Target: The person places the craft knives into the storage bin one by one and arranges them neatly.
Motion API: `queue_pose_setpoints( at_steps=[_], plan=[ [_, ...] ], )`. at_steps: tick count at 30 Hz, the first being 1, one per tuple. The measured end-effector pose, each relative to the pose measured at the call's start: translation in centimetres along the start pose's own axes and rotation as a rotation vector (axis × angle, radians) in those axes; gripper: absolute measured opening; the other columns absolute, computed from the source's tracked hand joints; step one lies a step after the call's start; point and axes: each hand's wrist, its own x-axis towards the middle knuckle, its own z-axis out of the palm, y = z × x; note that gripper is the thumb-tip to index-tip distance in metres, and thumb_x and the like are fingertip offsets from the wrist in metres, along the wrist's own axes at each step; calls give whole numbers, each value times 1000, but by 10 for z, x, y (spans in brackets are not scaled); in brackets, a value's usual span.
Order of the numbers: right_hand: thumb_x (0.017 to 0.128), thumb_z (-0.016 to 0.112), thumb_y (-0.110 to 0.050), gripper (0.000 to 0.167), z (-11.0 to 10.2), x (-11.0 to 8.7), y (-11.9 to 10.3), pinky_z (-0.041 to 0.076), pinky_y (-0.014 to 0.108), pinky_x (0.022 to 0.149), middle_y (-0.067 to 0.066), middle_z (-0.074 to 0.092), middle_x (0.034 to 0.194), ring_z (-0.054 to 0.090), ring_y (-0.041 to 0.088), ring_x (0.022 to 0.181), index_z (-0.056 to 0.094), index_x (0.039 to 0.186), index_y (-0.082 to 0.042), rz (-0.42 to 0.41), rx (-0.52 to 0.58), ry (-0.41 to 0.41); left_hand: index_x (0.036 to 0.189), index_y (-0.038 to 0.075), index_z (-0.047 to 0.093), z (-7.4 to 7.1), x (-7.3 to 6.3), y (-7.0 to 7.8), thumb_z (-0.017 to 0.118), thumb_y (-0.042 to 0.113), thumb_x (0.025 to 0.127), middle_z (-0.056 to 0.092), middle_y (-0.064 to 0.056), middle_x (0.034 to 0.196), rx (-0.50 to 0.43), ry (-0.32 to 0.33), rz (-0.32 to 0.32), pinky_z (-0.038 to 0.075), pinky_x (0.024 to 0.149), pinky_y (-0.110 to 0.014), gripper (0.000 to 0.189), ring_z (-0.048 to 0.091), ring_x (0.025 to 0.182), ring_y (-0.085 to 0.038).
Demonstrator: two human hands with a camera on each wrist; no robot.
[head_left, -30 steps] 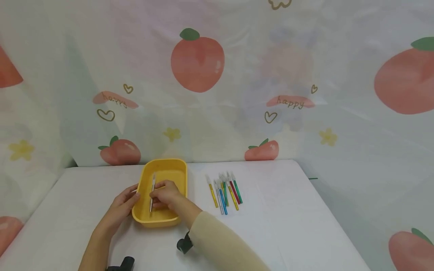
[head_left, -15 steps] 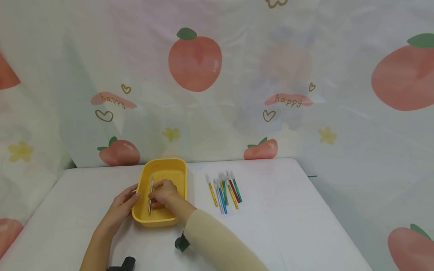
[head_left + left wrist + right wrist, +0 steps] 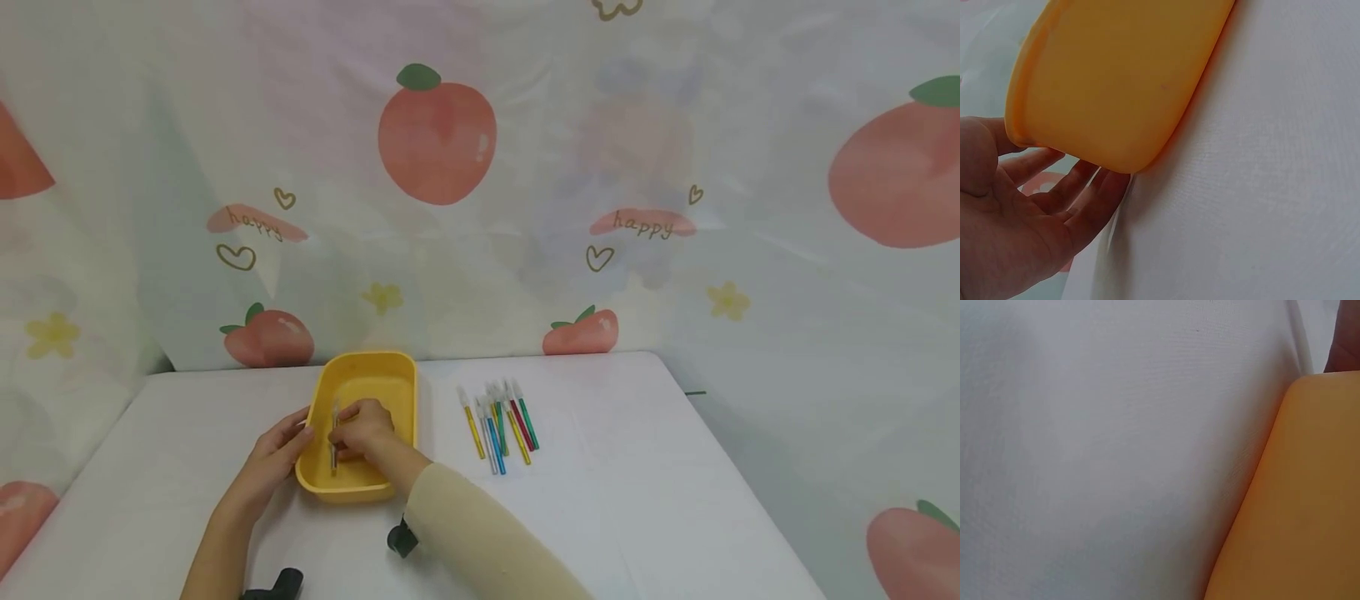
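In the head view, a yellow plastic tray (image 3: pixel 378 385) stands on the white table. My left hand (image 3: pixel 276 454) holds its left side, the thumb at the rim; in the left wrist view the fingers (image 3: pixel 1088 203) lie against the outer wall. My right hand (image 3: pixel 365 429) reaches inside the tray and pinches a silver craft knife (image 3: pixel 333 463) by its handle, the capped end pointing away from me. Whether the knife touches the tray floor I cannot tell. The right wrist view shows only the tray's outer wall (image 3: pixel 1297 506), the tablecloth and a bit of a hand.
Right of the tray lie several capped craft knives (image 3: pixel 498 427) in a loose group, with yellow, blue, green, red and silver handles. Black wrist camera mounts (image 3: pixel 402 540) sit close to the table. A fruit-printed curtain (image 3: pixel 480 275) hangs behind the table.
The silver craft knife has come slightly nearer to me and lower inside the tray, still in my right hand. My left hand has stayed on the tray's side.
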Motion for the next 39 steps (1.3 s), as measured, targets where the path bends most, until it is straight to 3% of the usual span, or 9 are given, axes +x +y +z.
queue_pose_setpoints(
  at_steps=[12, 19, 24, 31, 39],
  plan=[
    [78, 75, 8, 23, -1, 4, 4, 60, 32, 55, 7, 63, 75, 68, 20, 55, 68, 96, -3, -1, 1, -12, 157, 6, 26, 0, 1, -1, 46, 35, 107, 35, -28, 155, 11, -6, -7, 50, 104, -35, 61, 43, 139, -39],
    [76, 72, 8, 25, -6, -3, 0, 61, 33, 56, 6, 64, 73, 66, 19, 54, 69, 96, -5, -17, 17, -39, 157, 4, 26, 0, 0, -1, 46, 32, 107, 36, -28, 154, -3, -5, 3, 49, 94, -19, 60, 44, 138, -36],
    [80, 72, 4, 24, -12, -10, -5, 61, 33, 59, 6, 65, 69, 68, 19, 58, 69, 102, -4, -22, 38, -69, 157, 6, 25, 0, 0, -1, 45, 34, 107, 35, -28, 155, 9, -6, -12, 50, 95, -23, 61, 44, 138, -36],
    [82, 73, 1, 26, -29, -20, -15, 62, 37, 66, 8, 68, 72, 71, 24, 63, 71, 107, -3, -95, 42, -134, 157, 7, 26, 1, -1, -1, 45, 34, 107, 36, -26, 155, 14, 6, -16, 53, 95, -26, 60, 47, 136, -35],
    [86, 72, -1, 29, -61, -23, -25, 62, 35, 68, 12, 71, 86, 72, 23, 76, 68, 114, -2, -126, 173, -250, 157, 7, 25, 2, -2, 2, 45, 36, 107, 34, -25, 156, 18, 9, -34, 52, 97, -27, 61, 46, 136, -34]
  ],
)
